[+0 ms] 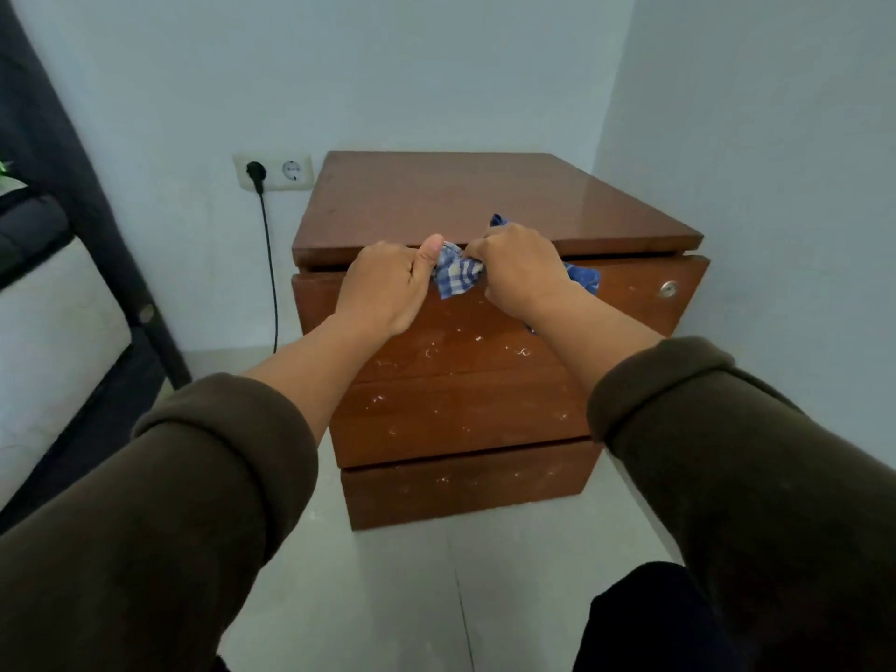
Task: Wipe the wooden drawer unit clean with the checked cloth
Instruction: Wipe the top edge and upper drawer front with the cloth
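Pale blue-grey walls meet in a corner behind a wooden drawer unit (485,201) that stands on a light floor (378,589), its glossy top bare and its three drawer fronts speckled with small white marks. Both arms reach forward in rolled-back dark brown sleeves (218,477). The left hand (388,283) is curled into a loose fist with the thumb up, pinching one end of the checked cloth (456,274), and the right hand (519,266) is closed over the other end, so the blue-and-white fabric is bunched between the two hands in front of the top drawer's upper edge. More of the cloth shows past the right hand, and a blue corner pokes up behind its knuckles; whether the fabric touches the wood there is hard to tell. A round silver lock (668,288) sits near the right end of the top drawer. On the wall to the left, a double socket (274,173) holds a black plug whose cable (270,274) hangs to the floor, and a dark frame (72,196) slants along the left edge
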`<state>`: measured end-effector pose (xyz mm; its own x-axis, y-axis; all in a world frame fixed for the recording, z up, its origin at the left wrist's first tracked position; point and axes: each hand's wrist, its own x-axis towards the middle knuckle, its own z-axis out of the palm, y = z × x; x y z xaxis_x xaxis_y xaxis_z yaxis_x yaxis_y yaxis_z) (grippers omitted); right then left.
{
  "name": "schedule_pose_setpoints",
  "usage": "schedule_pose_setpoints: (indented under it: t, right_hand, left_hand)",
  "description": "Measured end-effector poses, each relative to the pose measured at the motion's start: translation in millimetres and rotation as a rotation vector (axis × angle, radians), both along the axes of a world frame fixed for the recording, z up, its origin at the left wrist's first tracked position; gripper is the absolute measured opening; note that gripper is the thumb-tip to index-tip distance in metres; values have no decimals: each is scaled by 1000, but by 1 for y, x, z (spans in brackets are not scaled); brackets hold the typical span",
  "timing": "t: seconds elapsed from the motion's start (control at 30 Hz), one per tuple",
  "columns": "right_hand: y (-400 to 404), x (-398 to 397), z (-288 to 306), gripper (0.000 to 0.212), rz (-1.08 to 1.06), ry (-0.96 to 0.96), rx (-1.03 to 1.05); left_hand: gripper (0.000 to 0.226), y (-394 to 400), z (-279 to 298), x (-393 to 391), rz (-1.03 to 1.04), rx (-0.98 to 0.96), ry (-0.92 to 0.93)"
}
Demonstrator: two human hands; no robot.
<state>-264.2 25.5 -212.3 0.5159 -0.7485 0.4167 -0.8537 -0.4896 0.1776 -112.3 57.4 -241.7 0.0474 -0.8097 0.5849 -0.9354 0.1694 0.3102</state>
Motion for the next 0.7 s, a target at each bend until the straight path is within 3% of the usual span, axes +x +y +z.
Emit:
schedule_pose_setpoints:
  t: [0.43,0.7]
  right_hand:
    - [-45,-131,-10,31,-295,-81,-46]
    - [-61,-165,-15,35,-377,-215,-31]
  left_hand:
    - [67,-59,8,-128,-126,31,-177]
    - [42,-61,2,-137,-81,-13,-282]
